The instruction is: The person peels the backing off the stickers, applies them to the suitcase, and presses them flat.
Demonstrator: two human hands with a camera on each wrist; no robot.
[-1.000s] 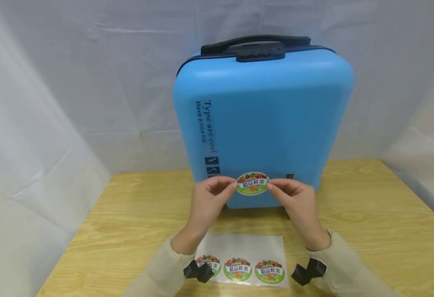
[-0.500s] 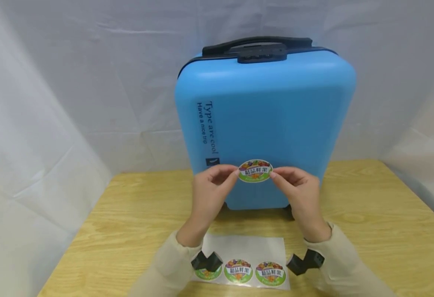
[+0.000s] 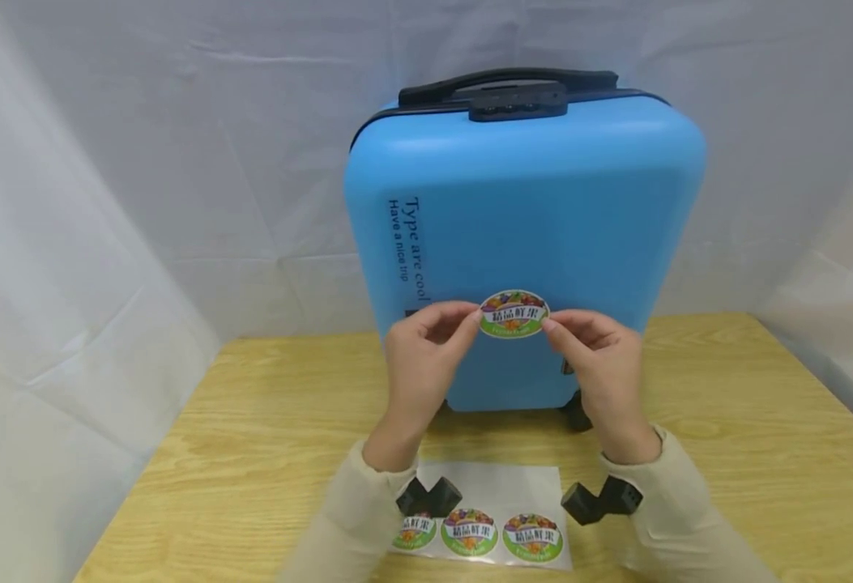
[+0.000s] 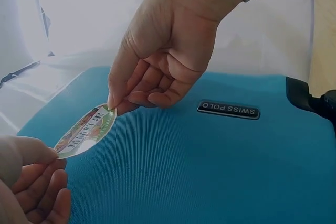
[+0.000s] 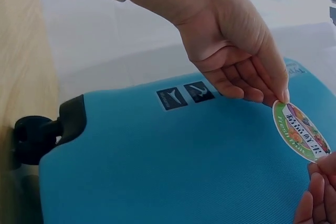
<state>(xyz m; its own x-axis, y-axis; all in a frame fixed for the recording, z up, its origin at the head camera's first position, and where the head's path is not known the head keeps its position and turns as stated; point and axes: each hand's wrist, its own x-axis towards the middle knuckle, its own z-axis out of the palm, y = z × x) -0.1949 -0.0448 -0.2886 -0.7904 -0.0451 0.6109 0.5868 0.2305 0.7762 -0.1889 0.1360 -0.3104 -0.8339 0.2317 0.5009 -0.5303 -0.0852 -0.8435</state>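
An oval fruit sticker (image 3: 513, 314) is stretched between my two hands, in front of the lower middle of the upright blue suitcase (image 3: 543, 227). My left hand (image 3: 426, 364) pinches its left edge between thumb and forefinger. At the opposite edge, my right hand (image 3: 604, 372) pinches it the same way. Both wrist views show the sticker (image 4: 86, 131) tilted along the suitcase face (image 5: 173, 171); whether it touches the shell I cannot tell. Below the wrists lies a white backing sheet (image 3: 488, 482) bearing more such stickers (image 3: 470, 532), one partly covered by the left wrist camera.
The suitcase stands on a wooden table (image 3: 266, 437), its black handle (image 3: 506, 78) at the top and a wheel (image 3: 577, 411) at the lower right. White cloth (image 3: 178, 162) hangs behind and at both sides. A small nameplate (image 4: 228, 109) sits low on the suitcase.
Both hands have risen and shifted slightly right, carrying the sticker higher up in front of the suitcase. The backing sheet lies where it was.
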